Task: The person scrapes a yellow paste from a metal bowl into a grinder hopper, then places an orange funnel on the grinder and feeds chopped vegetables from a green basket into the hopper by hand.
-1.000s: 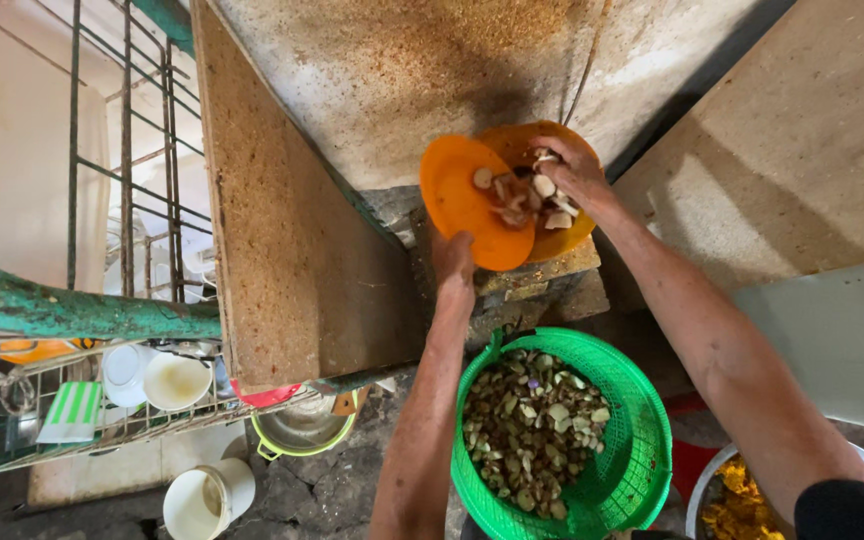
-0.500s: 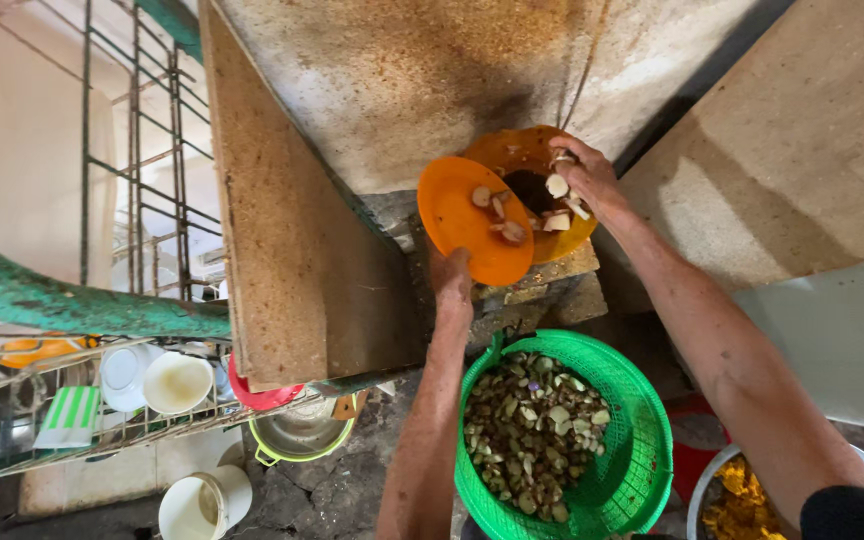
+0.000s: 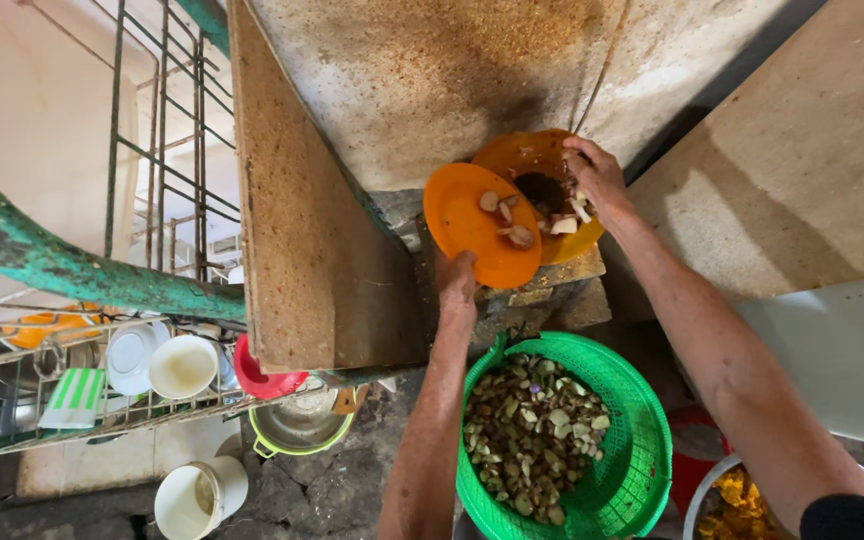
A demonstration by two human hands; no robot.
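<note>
On wire rack at left, white bowls (image 3: 182, 366). Left hand (image 3: 455, 280) gripping tilted orange plate (image 3: 472, 222) bearing few pieces; right hand (image 3: 600, 180) clawed over scraps in orange bowl (image 3: 518, 156). Below, green basket (image 3: 642, 440) full of chopped pieces (image 3: 532, 430).

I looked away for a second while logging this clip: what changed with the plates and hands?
The left hand tipped its orange plate a little further away from the other plate; fewer pieces lie on it. The right hand stays at those pieces. The green basket has not moved.
</note>
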